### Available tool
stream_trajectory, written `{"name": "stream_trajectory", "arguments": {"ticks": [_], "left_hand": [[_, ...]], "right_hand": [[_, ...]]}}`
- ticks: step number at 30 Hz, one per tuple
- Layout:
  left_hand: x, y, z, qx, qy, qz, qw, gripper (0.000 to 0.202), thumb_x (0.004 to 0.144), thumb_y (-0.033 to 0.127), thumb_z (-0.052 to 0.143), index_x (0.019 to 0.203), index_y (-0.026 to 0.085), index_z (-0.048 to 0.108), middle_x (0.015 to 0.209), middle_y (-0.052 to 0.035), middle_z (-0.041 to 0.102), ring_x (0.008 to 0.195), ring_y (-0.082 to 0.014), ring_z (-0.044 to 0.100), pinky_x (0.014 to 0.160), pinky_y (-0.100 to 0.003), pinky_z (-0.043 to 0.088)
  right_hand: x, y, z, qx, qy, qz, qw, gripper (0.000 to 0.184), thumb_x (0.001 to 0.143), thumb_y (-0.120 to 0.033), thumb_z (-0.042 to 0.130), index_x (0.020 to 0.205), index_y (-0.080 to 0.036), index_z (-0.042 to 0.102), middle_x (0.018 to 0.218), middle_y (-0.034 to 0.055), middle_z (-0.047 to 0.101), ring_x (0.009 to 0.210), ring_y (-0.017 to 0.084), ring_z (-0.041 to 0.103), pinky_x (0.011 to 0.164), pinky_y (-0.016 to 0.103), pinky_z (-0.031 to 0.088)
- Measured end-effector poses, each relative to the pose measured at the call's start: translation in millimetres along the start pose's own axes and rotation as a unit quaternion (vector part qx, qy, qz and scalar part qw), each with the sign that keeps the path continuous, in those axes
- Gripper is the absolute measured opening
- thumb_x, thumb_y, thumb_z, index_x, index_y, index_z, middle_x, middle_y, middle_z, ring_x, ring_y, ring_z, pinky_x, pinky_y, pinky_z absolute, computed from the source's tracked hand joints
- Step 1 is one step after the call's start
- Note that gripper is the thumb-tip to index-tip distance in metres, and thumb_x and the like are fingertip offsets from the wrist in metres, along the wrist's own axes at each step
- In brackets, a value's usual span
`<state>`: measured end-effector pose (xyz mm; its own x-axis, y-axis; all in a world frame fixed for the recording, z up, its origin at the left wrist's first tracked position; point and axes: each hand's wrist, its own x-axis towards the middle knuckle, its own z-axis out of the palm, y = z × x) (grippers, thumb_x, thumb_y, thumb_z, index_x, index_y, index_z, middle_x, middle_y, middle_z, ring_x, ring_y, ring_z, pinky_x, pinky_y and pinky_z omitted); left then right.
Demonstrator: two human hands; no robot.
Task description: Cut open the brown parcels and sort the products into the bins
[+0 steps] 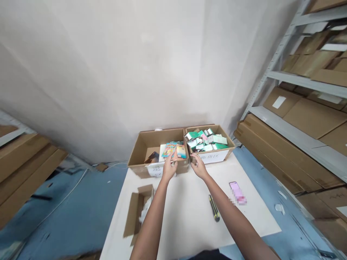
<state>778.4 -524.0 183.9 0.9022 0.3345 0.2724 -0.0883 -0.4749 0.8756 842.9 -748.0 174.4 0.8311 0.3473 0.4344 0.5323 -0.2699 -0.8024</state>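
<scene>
My left hand (169, 169) is at the front wall of the left cardboard box (135, 155), its fingers apart and pointing up over the rim. Just past its fingertips, inside that box, a blurred orange, yellow and blue packet (181, 151) shows; I see no grip on it. Beside it lie colourful printed booklets (170, 148). In front of the right cardboard box (230, 142) my right hand (199, 167) is open, fingers curved and holding nothing visible. Several green and white small cartons (219, 140) fill that box.
On the white table (187, 216) lie a yellow and black utility knife (214, 208) and a pink phone (238, 192). An opened small carton (135, 209) with white material stands at the left. Shelves (306, 81) with cardboard boxes line the right; more flat cardboard (29, 162) is at left.
</scene>
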Motion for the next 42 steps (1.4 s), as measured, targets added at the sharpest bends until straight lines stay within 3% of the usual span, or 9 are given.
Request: {"name": "stream_trajectory", "arguments": {"ticks": [6,10,13,17,21,28,34,38,42], "left_hand": [[-139,-95,-120.5,0.069,-0.054,-0.101,0.991,0.055,0.083,0.015,0.063,0.138,0.021,0.064,0.135,-0.0119,0.070,0.118,-0.0257,0.069,0.102,-0.044,0.058],[-232,-141,-175.7,0.172,-0.147,-0.118,0.967,0.044,0.079,0.009,0.065,0.121,0.020,0.073,0.126,-0.0109,0.074,0.125,-0.0274,0.067,0.114,-0.048,0.051],[-285,-162,-191.7,0.254,-0.196,-0.135,0.938,0.046,0.075,0.017,0.078,0.120,0.020,0.075,0.148,-0.0154,0.062,0.150,-0.0365,0.047,0.123,-0.052,0.041],[-329,-173,-185.4,0.277,-0.206,-0.131,0.929,0.044,0.069,0.023,0.086,0.112,0.023,0.077,0.172,-0.0117,0.035,0.161,-0.0402,0.026,0.124,-0.054,0.039],[-341,-159,-159.3,0.268,-0.140,-0.083,0.949,0.016,0.087,0.017,0.065,0.093,0.026,0.077,0.169,-0.0037,0.043,0.159,-0.0336,0.034,0.119,-0.055,0.046],[-316,-84,-72.7,0.212,-0.144,0.061,0.965,0.020,0.094,0.021,0.059,0.096,0.030,0.077,0.167,-0.0055,0.045,0.154,-0.0388,0.038,0.114,-0.066,0.044],[-311,39,94.0,0.126,-0.281,0.212,0.928,0.013,0.093,0.026,0.066,0.097,0.029,0.078,0.160,-0.0079,0.054,0.154,-0.0386,0.038,0.119,-0.065,0.037],[-371,127,223.9,0.062,-0.409,0.292,0.862,0.016,0.093,0.021,0.065,0.096,0.030,0.079,0.159,-0.0040,0.055,0.155,-0.0360,0.037,0.121,-0.064,0.036],[-461,187,324.6,0.026,-0.494,0.330,0.804,0.017,0.092,0.020,0.067,0.096,0.030,0.079,0.162,-0.0028,0.053,0.157,-0.0358,0.034,0.123,-0.063,0.035]], "right_hand": [[-102,-65,146,-0.033,-0.132,0.010,0.991,0.052,0.086,-0.017,0.060,0.138,-0.019,0.064,0.150,0.0164,0.058,0.142,0.029,0.054,0.122,0.051,0.042],[-168,-104,234,-0.041,-0.290,-0.012,0.956,0.046,0.090,-0.014,0.058,0.135,-0.019,0.068,0.146,0.0161,0.062,0.139,0.027,0.058,0.120,0.047,0.045],[-208,-116,268,-0.107,-0.382,0.002,0.918,0.049,0.088,-0.012,0.062,0.136,-0.017,0.069,0.153,0.0182,0.058,0.147,0.031,0.050,0.123,0.051,0.039],[-250,-106,263,-0.234,-0.419,0.048,0.876,0.060,0.077,-0.019,0.082,0.135,-0.014,0.069,0.169,0.0226,0.035,0.161,0.043,0.022,0.128,0.062,0.025],[-281,-89,230,-0.281,-0.385,0.088,0.875,0.047,0.076,-0.014,0.083,0.122,-0.020,0.075,0.173,0.0170,0.028,0.162,0.041,0.018,0.125,0.064,0.029],[-316,-70,121,-0.301,-0.133,0.085,0.941,0.019,0.087,-0.009,0.071,0.100,-0.020,0.078,0.169,0.0144,0.039,0.162,0.033,0.025,0.128,0.068,0.018],[-401,-60,-62,-0.376,0.079,0.193,0.903,0.017,0.093,-0.010,0.062,0.097,-0.020,0.076,0.165,0.0127,0.047,0.161,0.030,0.028,0.128,0.065,0.024],[-502,-67,-177,-0.425,0.163,0.321,0.831,0.019,0.091,-0.009,0.062,0.098,-0.019,0.077,0.168,0.0139,0.042,0.163,0.036,0.019,0.126,0.072,0.022],[-607,-77,-259,-0.432,0.230,0.417,0.766,0.033,0.089,-0.009,0.063,0.118,-0.020,0.074,0.169,0.0158,0.040,0.163,0.040,0.016,0.124,0.074,0.022]]}}
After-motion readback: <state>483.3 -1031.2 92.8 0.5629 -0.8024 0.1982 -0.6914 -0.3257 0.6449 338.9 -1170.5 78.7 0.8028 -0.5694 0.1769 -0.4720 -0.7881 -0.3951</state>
